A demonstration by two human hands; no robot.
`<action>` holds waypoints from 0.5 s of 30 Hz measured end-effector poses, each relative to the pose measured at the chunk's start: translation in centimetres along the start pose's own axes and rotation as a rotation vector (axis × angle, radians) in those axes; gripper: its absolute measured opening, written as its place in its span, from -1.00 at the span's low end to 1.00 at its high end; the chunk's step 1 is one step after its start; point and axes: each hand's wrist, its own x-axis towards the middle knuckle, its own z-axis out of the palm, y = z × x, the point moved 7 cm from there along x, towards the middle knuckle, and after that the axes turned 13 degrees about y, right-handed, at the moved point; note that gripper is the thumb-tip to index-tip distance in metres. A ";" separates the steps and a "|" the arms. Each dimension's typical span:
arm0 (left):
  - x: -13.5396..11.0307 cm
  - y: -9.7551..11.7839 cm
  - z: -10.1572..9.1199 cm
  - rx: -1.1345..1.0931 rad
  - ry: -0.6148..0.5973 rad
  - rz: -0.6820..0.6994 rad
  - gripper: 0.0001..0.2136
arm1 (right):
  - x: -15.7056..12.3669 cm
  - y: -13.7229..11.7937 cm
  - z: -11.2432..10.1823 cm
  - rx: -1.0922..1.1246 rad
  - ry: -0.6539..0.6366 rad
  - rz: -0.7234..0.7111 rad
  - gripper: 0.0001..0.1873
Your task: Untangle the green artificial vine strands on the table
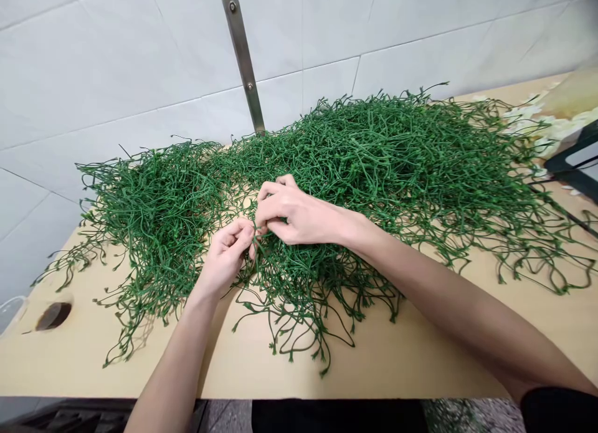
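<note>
A big tangled heap of thin green plastic stems [374,165] covers most of the wooden table [397,364]. My left hand [227,253] is curled, its thumb and fingers pinching a stem at the heap's front middle. Right beside it, my right hand [292,214] is also closed, fingertips pinching stems at the same spot. The two hands almost touch. Loose stem ends trail toward the table's front edge below them.
A metal bracket [243,59] runs down the white tiled wall behind the heap. A round hole [53,316] sits in the table's left corner. White artificial flowers [537,124] and a dark object [577,162] lie at the far right.
</note>
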 end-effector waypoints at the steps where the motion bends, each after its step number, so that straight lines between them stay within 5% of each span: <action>1: 0.1 0.1 -0.1 -0.045 0.017 -0.014 -0.68 | 0.0 0.0 -0.1 -0.017 -0.011 -0.024 -0.72; 9: 0.7 1.0 -1.4 -0.065 0.217 0.097 -0.76 | -0.2 2.0 -2.6 -0.267 0.082 0.210 -0.74; 15: 0.6 0.5 -1.9 0.065 0.273 0.169 -0.75 | -0.3 1.0 -2.2 -0.134 0.022 0.312 -0.69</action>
